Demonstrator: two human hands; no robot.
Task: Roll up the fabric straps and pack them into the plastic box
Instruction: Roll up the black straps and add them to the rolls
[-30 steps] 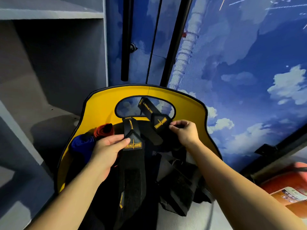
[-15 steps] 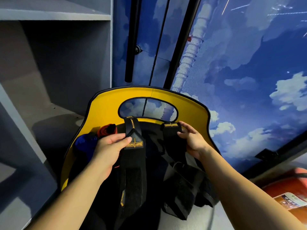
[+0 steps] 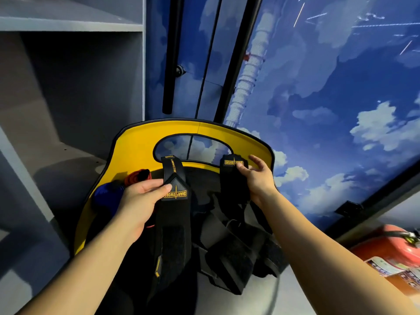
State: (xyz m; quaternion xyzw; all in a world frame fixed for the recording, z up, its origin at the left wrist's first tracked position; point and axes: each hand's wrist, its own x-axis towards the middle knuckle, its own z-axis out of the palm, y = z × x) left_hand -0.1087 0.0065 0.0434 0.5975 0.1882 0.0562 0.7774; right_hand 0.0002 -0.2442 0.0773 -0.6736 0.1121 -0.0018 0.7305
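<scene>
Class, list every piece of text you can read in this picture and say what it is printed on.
"SHARP SWORD", sideways, on the strap in the left hand.
"UNNSTAR" or similar, uncertain, on that strap's thumb loop.
"SWORD", upside down, on the strap under the right hand.
Fire extinguisher label: unreadable.

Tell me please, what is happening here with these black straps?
A person is sorting black fabric straps over a yellow-rimmed container. The left hand pinches one long strap just beside its "SHARP SWORD" label. The right hand holds the labelled end of a second strap. Neither strap is rolled yet. More straps lie in a loose pile below.
</scene>
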